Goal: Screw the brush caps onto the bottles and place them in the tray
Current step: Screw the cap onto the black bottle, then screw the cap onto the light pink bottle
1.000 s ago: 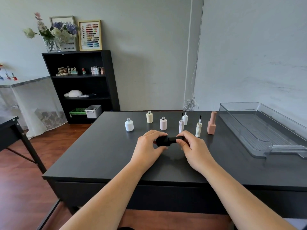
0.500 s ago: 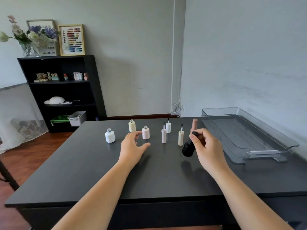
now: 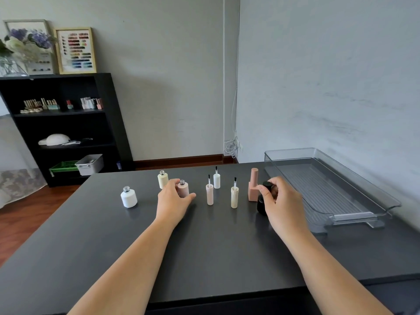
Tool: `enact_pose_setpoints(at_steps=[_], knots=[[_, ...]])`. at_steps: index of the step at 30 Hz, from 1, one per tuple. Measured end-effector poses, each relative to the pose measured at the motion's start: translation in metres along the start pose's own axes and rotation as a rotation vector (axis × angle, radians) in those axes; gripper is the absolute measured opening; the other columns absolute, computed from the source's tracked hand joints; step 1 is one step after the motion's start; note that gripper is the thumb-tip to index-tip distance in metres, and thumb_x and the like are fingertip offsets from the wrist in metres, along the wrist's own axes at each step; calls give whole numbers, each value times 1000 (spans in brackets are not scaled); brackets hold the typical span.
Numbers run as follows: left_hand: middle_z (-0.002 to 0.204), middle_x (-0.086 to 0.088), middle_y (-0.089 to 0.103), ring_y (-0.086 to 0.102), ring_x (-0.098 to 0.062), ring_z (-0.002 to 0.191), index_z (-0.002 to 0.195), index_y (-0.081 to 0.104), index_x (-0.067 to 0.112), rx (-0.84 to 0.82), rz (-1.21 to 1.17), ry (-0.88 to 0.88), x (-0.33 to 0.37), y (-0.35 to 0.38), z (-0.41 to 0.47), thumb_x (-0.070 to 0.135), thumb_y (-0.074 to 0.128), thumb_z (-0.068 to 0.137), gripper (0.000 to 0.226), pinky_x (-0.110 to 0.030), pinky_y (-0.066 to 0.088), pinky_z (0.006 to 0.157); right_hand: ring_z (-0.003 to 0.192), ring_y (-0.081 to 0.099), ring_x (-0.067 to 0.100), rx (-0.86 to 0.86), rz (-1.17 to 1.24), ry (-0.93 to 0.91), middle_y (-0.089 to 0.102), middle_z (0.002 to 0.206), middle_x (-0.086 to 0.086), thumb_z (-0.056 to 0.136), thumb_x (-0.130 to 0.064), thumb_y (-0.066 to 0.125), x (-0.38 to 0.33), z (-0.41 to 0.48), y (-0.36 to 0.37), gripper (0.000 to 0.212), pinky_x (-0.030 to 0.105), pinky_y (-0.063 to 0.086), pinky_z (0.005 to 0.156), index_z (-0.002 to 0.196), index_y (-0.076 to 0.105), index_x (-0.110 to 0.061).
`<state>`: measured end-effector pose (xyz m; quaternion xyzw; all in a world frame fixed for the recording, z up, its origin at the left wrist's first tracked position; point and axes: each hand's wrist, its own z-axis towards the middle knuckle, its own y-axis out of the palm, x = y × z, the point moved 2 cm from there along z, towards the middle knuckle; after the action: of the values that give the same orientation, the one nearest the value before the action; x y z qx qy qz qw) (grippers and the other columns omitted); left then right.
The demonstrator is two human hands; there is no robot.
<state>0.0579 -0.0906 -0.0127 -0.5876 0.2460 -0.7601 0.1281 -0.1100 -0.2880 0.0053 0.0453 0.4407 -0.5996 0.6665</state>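
1. Head cam view: right hand [image 3: 280,201] is curled tight around the black bottle [image 3: 261,204], cap already on, carried just above the desk [image 3: 216,246] between the pink square bottle [image 3: 253,188] and the clear tray [image 3: 329,189].
2. Left hand [image 3: 173,201] is loosely cupped around the pale pink bottle [image 3: 183,189], fingers touching it, looks like contact more than a firm grip so far.
3. Risk, imo: the right knuckles are really near that tall pink square bottle, so a sloppy swing toward the tray could tip it. The tray's near wall could also catch the black bottle if it goes in low.
4. Left side: three brush caps stand upside down, bristles up, near the left thumb. Pink cap [image 3: 209,193] is nearest and skinny, so easy to knock over.
5. Looks: black bottle is glossy, small and round-bodied. Open cream bottle [image 3: 162,179] and white bottle [image 3: 128,197] show bare threaded necks.
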Motion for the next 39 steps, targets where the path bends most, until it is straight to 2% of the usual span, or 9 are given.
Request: enact_pose_setpoints(at_steps=[5, 12, 16, 19, 22, 25, 28, 32, 39], knots=[[92, 2, 58, 53, -14, 85, 97, 56, 21, 68, 0, 0, -2, 2, 4, 22, 72, 78, 25, -25, 38, 73, 63, 49, 14, 1, -7, 26, 49, 65, -15, 86, -21, 66, 4, 1, 3, 12, 13, 29, 53, 85, 59, -11], [83, 16, 58, 57, -1, 78, 92, 60, 25, 22, -79, 80, 5, -2, -9, 21, 77, 74, 25, -8, 35, 64, 67, 48, 17, 44, -8, 21, 46, 67, -6, 84, -28, 68, -7, -4, -5, 34, 26, 35, 63, 110, 55, -11], [85, 18, 60, 57, 0, 84, 89, 60, 30, 11, -96, 137, 9, -7, -22, 23, 77, 75, 23, -10, 37, 67, 54, 41, 3, 100, 46, -135, 39, 58, -14, 81, -16, 71, -32, -13, -10, 19, 8, 32, 57, 92, 58, -8], [85, 20, 61, 57, 2, 84, 84, 59, 36, 13, -103, 176, 11, -17, -33, 23, 76, 75, 24, -7, 36, 65, 52, 39, 5, 12, 111, -164, 46, 49, 1, 82, -15, 70, -47, -23, 1, 12, 4, 33, 63, 88, 62, -10], [86, 21, 62, 57, 4, 86, 79, 56, 42, 21, -110, 190, 9, -26, -43, 24, 77, 75, 28, -7, 36, 65, 51, 42, 2, -164, 66, -128, 40, 47, -8, 85, -24, 67, -60, -31, 24, 20, 12, 39, 68, 102, 66, -14], [89, 21, 62, 58, 1, 88, 85, 58, 40, 7, -96, 183, 1, -34, -51, 25, 77, 74, 26, -9, 38, 68, 70, 57, 13, -311, 30, -28, 55, 63, -4, 87, -33, 63, -71, -32, 47, 39, 29, 49, 73, 122, 59, -16], [92, 16, 65, 59, -1, 89, 91, 61, 33, -7, -87, 182, -7, -41, -55, 26, 77, 74, 24, -10, 40, 69, 90, 60, 22, -394, 4, 99, 66, 91, 10, 89, -37, 59, -75, -27, 66, 44, 30, 47, 76, 125, 53, -14], [91, 14, 67, 60, -3, 88, 89, 62, 32, -4, -114, 174, -11, -45, -55, 26, 78, 73, 24, -11, 41, 70, 86, 63, 24, -417, 5, 182, 67, 95, 13, 91, -33, 57, -79, -18, 82, 37, 30, 47, 71, 118, 53, -8], [88, 17, 66, 60, -1, 86, 88, 64, 33, -30, -140, 169, -15, -44, -53, 24, 80, 70, 26, -10, 42, 71, 93, 67, 32, -420, 61, 317, 68, 101, 18, 93, -21, 54, -76, -14, 100, 24, 46, 55, 84, 111, 56, -5]])
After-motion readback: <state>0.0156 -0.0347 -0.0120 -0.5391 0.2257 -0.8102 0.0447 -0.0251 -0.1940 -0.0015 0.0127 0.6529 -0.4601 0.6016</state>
